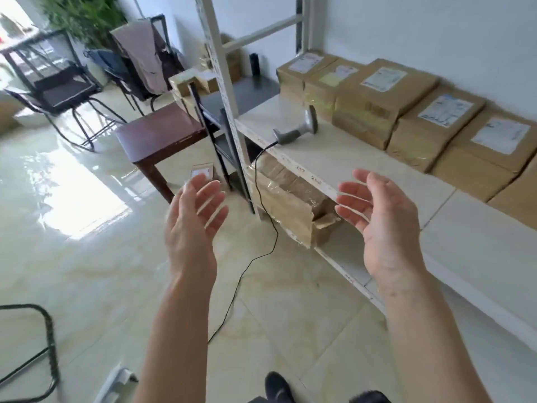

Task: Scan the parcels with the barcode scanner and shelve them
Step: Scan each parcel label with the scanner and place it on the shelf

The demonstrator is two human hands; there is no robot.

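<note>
Glossy pale floor tiles (96,257) fill the left half of the view and carry bright window glare. Left of the white shelf unit (363,161), black metal chairs (62,91) are seen, one draped with clothing, and a dark wooden stool (158,135) stands just beside the unit's upright post. A small parcel (202,172) lies on the floor between the stool and the post. The left hand (193,225) is held in the air over the floor, left of the shelf unit, with fingers spread and relaxed and nothing gripped. The barcode scanner (296,128) lies on its side on the shelf board near the post; its black cable (258,242) drops over the board's front edge and trails across the floor. A torn, taped cardboard box (293,199) sits on the lower level, below the scanner. The right hand (377,219) is held before the front edge of the shelf board, palm turned inward, fingers loosely spread, nothing held. A row of brown parcels (406,112) with white labels is lined up along the back of the shelf board against the wall, right of the scanner and apart from both hands.
</note>
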